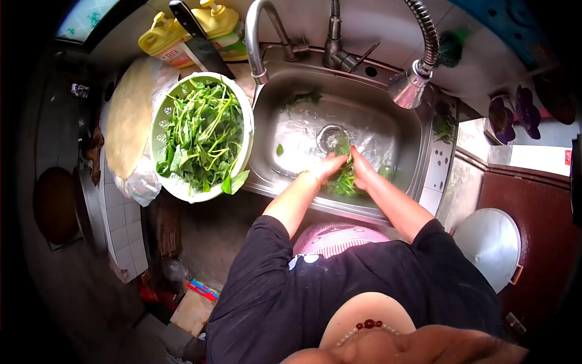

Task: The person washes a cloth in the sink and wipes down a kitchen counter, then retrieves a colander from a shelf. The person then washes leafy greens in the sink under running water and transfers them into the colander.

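Note:
Both my hands are down in the metal sink (pixel 267 139), around a bunch of leafy greens (pixel 343 182). My left hand (pixel 329 167) has its fingers curled against the greens from the left side. From the right, my right hand (pixel 362 168) presses on the same bunch, its fingers fairly straight and close together. The greens look wet, and some leaves are hidden behind the hands. Just above the hands lies the round drain (pixel 332 137). A few loose leaves (pixel 303 99) sit toward the back of the sink, with a single leaf (pixel 279 150) at its left.
Left of the sink, a white colander (pixel 247 130) is heaped with green stems and leaves (pixel 203 133). A curved faucet (pixel 253 42) and a spring-hose sprayer (pixel 412 85) overhang the basin. A knife (pixel 206 51) leans near yellow jugs (pixel 218 27). A round metal lid (pixel 488 246) is at the right.

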`<action>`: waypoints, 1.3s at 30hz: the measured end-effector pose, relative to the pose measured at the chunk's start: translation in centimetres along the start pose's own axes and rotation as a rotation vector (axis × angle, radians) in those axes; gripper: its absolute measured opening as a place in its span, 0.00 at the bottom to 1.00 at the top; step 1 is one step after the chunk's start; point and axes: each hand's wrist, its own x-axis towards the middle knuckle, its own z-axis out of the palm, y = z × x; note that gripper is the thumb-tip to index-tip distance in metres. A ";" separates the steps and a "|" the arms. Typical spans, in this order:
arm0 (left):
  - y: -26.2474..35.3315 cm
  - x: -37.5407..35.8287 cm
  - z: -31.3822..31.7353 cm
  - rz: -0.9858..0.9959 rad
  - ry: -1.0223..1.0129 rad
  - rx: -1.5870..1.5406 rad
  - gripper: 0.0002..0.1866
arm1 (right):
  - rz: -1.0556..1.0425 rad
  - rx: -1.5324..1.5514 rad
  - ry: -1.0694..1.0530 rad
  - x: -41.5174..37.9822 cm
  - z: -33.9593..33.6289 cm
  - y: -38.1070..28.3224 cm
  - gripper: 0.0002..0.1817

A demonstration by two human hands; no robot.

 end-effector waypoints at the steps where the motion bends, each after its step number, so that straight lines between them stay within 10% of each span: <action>1: -0.5 0.7 -0.1 0.075 -0.050 -0.135 0.39 | -0.078 0.049 0.009 -1.9 1.9 -0.4 0.32; 16: 4.5 -8.9 -3.3 0.788 0.363 -0.273 0.26 | -0.398 0.061 -0.696 -11.5 10.1 -5.1 0.34; 26: 6.7 -13.9 -7.4 0.915 0.442 -0.283 0.24 | -0.545 -0.499 -0.340 -13.4 7.8 -11.7 0.19; 31: 7.1 -15.6 -7.4 0.940 0.348 -0.439 0.23 | -0.278 -1.063 0.051 -3.5 1.5 -8.6 0.28; 34: 7.4 -16.8 -7.6 0.953 0.361 -0.460 0.19 | -0.465 -1.571 0.067 2.6 -1.0 -2.3 0.31; 39: 8.7 -20.3 -7.5 0.970 0.350 -0.454 0.19 | -0.094 -1.910 -0.088 0.0 0.8 2.6 0.29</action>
